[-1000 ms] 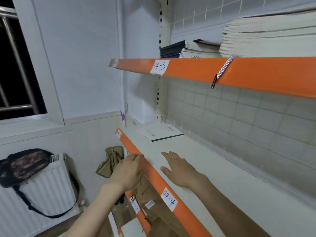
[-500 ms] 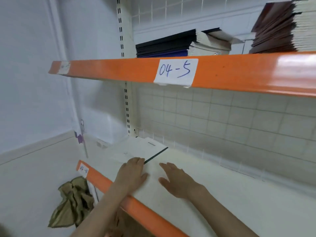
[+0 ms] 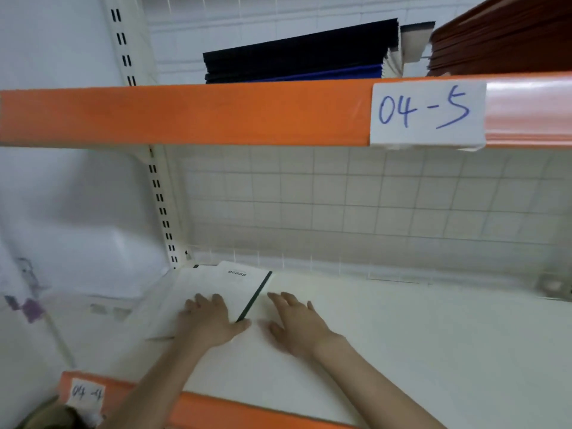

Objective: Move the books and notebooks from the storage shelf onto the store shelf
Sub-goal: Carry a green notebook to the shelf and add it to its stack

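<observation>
label "04-5" (image 3: 427, 114) on upper orange rail | label "04-4" (image 3: 87, 393) lower rail | slotted upright (image 3: 161, 209) | wire-grid back panel (image 3: 356, 205)

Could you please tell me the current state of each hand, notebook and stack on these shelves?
Left hand: open, flat on the white notebook.
Right hand: open, resting on the lower shelf.
White notebook: closed, lying flat.
Dark stack: piled on the upper shelf.
Brown stack: piled alongside.
</observation>
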Tool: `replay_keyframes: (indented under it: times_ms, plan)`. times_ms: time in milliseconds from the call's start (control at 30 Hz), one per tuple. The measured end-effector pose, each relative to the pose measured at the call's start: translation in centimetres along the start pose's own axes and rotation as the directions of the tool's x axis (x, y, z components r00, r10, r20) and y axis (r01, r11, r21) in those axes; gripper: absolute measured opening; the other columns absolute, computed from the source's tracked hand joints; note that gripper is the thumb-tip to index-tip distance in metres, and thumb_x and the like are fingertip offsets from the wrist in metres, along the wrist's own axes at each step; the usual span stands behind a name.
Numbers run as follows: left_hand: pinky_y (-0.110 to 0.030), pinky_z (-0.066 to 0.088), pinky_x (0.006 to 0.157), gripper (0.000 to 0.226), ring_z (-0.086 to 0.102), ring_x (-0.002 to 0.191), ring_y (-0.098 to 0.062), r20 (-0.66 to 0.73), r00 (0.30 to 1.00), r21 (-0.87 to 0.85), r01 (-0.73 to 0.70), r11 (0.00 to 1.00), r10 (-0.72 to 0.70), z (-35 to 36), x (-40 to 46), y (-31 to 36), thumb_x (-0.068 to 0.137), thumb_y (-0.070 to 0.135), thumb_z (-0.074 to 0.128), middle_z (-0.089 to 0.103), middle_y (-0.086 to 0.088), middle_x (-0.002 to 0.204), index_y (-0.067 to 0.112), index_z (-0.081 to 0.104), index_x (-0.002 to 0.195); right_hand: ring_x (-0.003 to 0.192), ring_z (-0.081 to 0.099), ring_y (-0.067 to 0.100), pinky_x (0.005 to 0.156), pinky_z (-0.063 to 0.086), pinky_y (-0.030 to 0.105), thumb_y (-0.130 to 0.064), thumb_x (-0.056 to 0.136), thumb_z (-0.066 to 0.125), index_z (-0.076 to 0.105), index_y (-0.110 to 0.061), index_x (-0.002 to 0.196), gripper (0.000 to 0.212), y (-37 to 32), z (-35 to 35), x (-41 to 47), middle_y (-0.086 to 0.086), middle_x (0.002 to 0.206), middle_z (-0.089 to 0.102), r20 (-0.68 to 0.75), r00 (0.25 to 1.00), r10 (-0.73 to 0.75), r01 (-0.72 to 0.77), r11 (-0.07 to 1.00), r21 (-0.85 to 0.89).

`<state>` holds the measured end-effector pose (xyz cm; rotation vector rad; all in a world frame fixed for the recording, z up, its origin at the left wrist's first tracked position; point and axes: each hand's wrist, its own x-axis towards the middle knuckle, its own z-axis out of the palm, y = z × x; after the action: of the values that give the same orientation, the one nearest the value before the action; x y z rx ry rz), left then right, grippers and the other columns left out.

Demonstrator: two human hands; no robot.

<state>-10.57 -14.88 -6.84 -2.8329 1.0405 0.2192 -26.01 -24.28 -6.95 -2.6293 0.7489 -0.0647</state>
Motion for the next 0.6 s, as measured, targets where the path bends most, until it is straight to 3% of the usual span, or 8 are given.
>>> replay_keyframes:
  times_ms: [133, 300, 367, 433, 500, 600]
  plan:
    - [-0.038, 0.039, 0.094, 0.074, 0.047, 0.113, -0.033, -0.090, 0.993, 0.073, -0.073, 0.995, 0.079, 0.8, 1.1, 0.6, 0.085, 0.070, 0.036, 0.046, -0.018, 0.127, 0.010, 0.038, 0.129, 0.143, 0.023, 0.021, 0.119, 0.005, 0.042, -0.032, 0.099, 0.038, 0.014, -0.021, 0.151, 0.059, -0.2, 0.2, 0.9, 0.004, 0.156, 0.020, -0.054, 0.998, 0.037, -0.036, 0.999, 0.031]
    - [-0.032, 0.045, 0.080, 0.031, 0.059, 0.104, -0.028, -0.303, 0.923, 0.080, -0.224, 0.971, 0.238, -0.6, 0.0, 1.4, 0.100, 0.029, 0.030, 0.062, -0.009, 0.112, 0.008, 0.052, 0.110, 0.139, 0.032, 0.023, 0.116, 0.020, 0.035, -0.029, 0.099, 0.041, 0.018, -0.011, 0.150, 0.058, -1.4, 0.5, 2.6, 0.007, 0.153, 0.024, -0.134, 0.990, 0.039, -0.020, 0.990, 0.141]
    - [-0.033, 0.044, 0.071, 0.024, 0.062, 0.094, -0.028, -0.397, 0.893, -0.030, -0.243, 0.970, 0.211, -1.6, 0.0, 1.3, 0.098, 0.017, 0.032, 0.064, -0.008, 0.099, 0.008, 0.053, 0.103, 0.138, 0.033, 0.023, 0.112, 0.025, 0.028, -0.029, 0.100, 0.041, 0.020, -0.009, 0.150, 0.058, -1.8, 0.5, 3.5, 0.007, 0.153, 0.025, -0.179, 0.982, 0.057, -0.017, 0.976, 0.218]
    - [-0.032, 0.036, 0.060, 0.023, 0.056, 0.072, -0.027, -0.453, 0.876, -0.287, -0.317, 0.904, 0.163, -2.1, 0.9, 0.6, 0.097, 0.015, 0.033, 0.057, -0.006, 0.076, 0.007, 0.053, 0.089, 0.134, 0.038, 0.021, 0.108, 0.029, 0.026, -0.030, 0.100, 0.042, 0.023, -0.009, 0.148, 0.056, -2.0, 0.5, 4.2, 0.007, 0.150, 0.032, -0.242, 0.964, 0.108, -0.014, 0.932, 0.361]
    - [-0.031, 0.030, 0.057, 0.027, 0.046, 0.059, -0.024, -0.424, 0.901, -0.631, -0.366, 0.684, 0.091, -2.6, 1.2, 0.0, 0.094, 0.017, 0.036, 0.049, -0.007, 0.062, 0.002, 0.051, 0.077, 0.120, 0.050, 0.020, 0.102, 0.039, 0.027, -0.031, 0.099, 0.047, 0.030, -0.009, 0.146, 0.054, -1.8, 0.7, 4.8, 0.007, 0.141, 0.043, -0.278, 0.938, 0.207, 0.000, 0.801, 0.598]
    - [-0.032, 0.040, 0.063, 0.027, 0.050, 0.062, -0.022, -0.288, 0.957, -0.952, -0.289, 0.105, 0.024, -3.8, 0.5, -0.7, 0.090, 0.020, 0.041, 0.057, -0.004, 0.060, 0.005, 0.056, 0.073, 0.103, 0.061, 0.020, 0.096, 0.049, 0.040, -0.040, 0.092, 0.057, 0.038, -0.009, 0.139, 0.059, -1.1, 0.7, 5.1, 0.001, 0.120, 0.055, -0.225, 0.910, 0.348, 0.026, 0.494, 0.869]
